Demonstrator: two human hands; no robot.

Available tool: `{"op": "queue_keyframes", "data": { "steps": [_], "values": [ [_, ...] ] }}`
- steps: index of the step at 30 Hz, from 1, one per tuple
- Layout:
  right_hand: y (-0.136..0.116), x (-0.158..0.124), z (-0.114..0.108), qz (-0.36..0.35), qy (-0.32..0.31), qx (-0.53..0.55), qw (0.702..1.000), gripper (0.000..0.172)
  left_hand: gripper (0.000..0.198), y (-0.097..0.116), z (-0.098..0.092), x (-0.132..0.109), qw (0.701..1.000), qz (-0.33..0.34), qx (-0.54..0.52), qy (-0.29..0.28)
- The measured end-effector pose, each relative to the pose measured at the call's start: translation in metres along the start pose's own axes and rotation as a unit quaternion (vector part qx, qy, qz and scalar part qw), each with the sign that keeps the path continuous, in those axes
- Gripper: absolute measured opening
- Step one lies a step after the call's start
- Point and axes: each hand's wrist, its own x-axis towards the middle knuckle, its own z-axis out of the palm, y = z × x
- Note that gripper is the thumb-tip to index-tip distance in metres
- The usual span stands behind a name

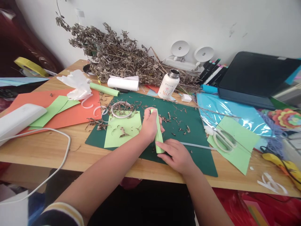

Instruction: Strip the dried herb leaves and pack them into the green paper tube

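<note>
A rolled strip of light green paper (159, 136) stands between my two hands, above the dark green cutting mat (197, 150). Its upper part is wrapped by the fingers of my left hand (150, 125). Near the lower end, my right hand (177, 156) pinches the paper between thumb and fingers. To the left lies a flat light green sheet (127, 138) with crumbs of dried leaf on it. A roll of white tape (121, 110) rests across that sheet's far edge. Dry leaf bits (167, 117) are scattered over the mat.
A heap of dried branches (117, 56) lines the wall. A white bottle (168, 84) stands uncapped before it. Scissors (223, 141) lie on green paper at right. Orange paper (87, 114), a green paper roll (104, 89) and a white cable (68, 144) occupy the left.
</note>
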Motion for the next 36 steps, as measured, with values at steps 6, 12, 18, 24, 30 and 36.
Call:
{"op": "queue_keyframes", "data": {
  "steps": [6,12,18,24,30,36],
  "values": [
    [-0.0028,0.0014,0.0036,0.013,0.012,-0.084,0.996,0.022,0.008,-0.0043,0.0010,0.0002,1.000,0.022,-0.003,-0.006],
    [-0.0039,0.0028,0.0032,0.001,0.027,-0.091,0.996,0.023,0.008,0.0006,-0.0018,0.0002,0.999,0.030,-0.016,-0.005],
    [-0.0025,0.0016,0.0000,-0.013,0.001,-0.035,0.999,0.036,0.007,0.0037,-0.0025,0.0012,1.000,0.005,-0.016,-0.003],
    [-0.0031,0.0001,0.0011,-0.008,-0.002,-0.065,0.998,0.036,0.008,-0.0012,-0.0029,0.0019,1.000,0.009,-0.010,-0.002],
    [-0.0078,-0.0009,0.0027,-0.001,0.014,-0.113,0.993,0.034,0.009,0.0016,-0.0016,-0.0020,0.999,0.032,0.002,-0.016],
    [-0.0050,-0.0013,0.0031,0.010,-0.005,-0.092,0.996,0.037,0.008,0.0015,-0.0016,0.0003,1.000,0.004,0.006,-0.004]
  ]
}}
